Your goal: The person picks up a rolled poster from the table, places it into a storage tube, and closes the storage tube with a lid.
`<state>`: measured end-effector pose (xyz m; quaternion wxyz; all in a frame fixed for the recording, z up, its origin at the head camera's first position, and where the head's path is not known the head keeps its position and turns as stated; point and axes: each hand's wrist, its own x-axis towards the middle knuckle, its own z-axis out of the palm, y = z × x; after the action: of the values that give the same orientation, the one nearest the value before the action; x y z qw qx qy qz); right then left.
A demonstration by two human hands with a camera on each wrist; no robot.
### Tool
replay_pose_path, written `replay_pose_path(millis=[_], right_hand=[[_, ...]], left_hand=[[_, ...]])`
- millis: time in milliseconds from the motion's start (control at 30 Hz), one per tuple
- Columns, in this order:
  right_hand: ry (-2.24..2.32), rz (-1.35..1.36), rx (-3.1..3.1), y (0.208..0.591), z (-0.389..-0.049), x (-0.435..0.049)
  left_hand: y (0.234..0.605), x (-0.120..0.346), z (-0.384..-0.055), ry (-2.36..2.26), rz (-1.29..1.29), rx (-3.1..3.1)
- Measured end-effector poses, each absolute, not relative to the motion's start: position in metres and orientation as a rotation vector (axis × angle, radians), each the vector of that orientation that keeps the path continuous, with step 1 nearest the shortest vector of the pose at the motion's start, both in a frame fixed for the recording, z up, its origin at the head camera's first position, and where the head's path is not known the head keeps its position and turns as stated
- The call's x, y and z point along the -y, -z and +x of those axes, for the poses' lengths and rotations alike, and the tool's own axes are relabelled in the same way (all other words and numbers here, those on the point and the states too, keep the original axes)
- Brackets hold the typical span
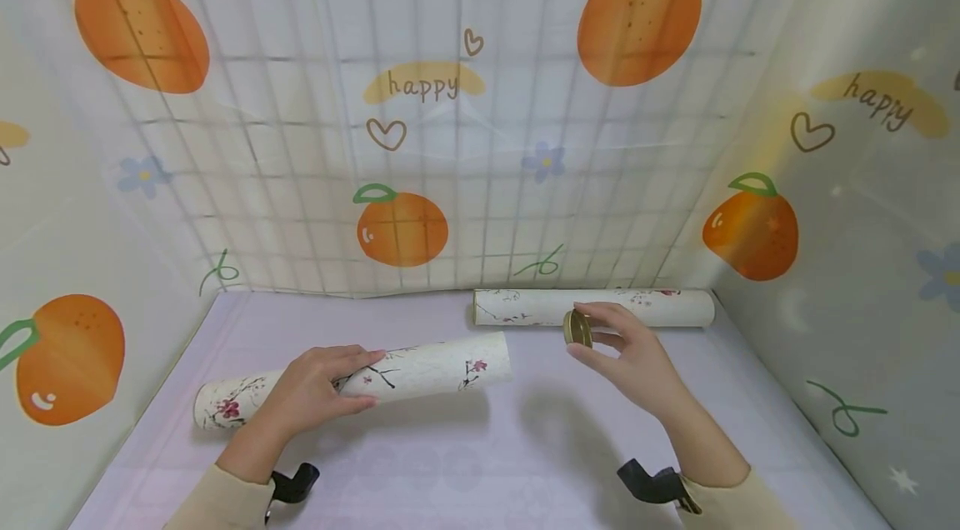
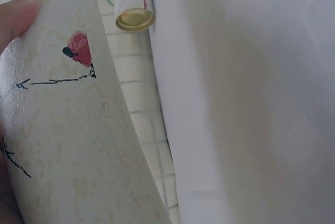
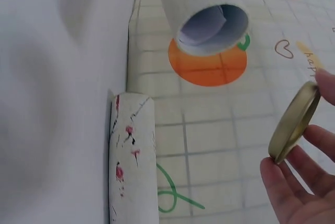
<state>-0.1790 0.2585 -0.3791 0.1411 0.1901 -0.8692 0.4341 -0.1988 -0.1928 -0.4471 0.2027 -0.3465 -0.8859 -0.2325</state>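
Observation:
My left hand [image 1: 322, 388] grips a white cardboard tube [image 1: 435, 367] printed with dark branches and pink blossoms. Its right end is tilted up off the table. In the right wrist view that end of the tube [image 3: 209, 46] is uncapped, and a rolled sheet of paper [image 3: 204, 25] shows inside. My right hand [image 1: 633, 355] pinches a round gold metal lid [image 1: 577, 328] between thumb and fingertips, held on edge to the right of the tube's open end, apart from it. The left wrist view shows the tube [image 2: 68, 130] up close with a thumb on it.
A second blossom-printed tube [image 1: 525, 307] lies along the table's back edge, a gold lid [image 2: 135, 20] on its left end. The pale table [image 1: 420, 480] is walled by hanging cloth [image 1: 300, 138] with orange prints, a wire grid behind it. Both wrists wear black camera mounts [image 1: 648, 482].

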Motion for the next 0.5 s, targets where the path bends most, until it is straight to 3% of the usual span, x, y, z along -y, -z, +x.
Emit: replay_pose_path(millis=[500], right_hand=[[-1.560,0.672,2.476,0.400,-0.192,-0.229]], left_hand=[[0.445,0.192,-0.200,0.656,-0.986,2.469]])
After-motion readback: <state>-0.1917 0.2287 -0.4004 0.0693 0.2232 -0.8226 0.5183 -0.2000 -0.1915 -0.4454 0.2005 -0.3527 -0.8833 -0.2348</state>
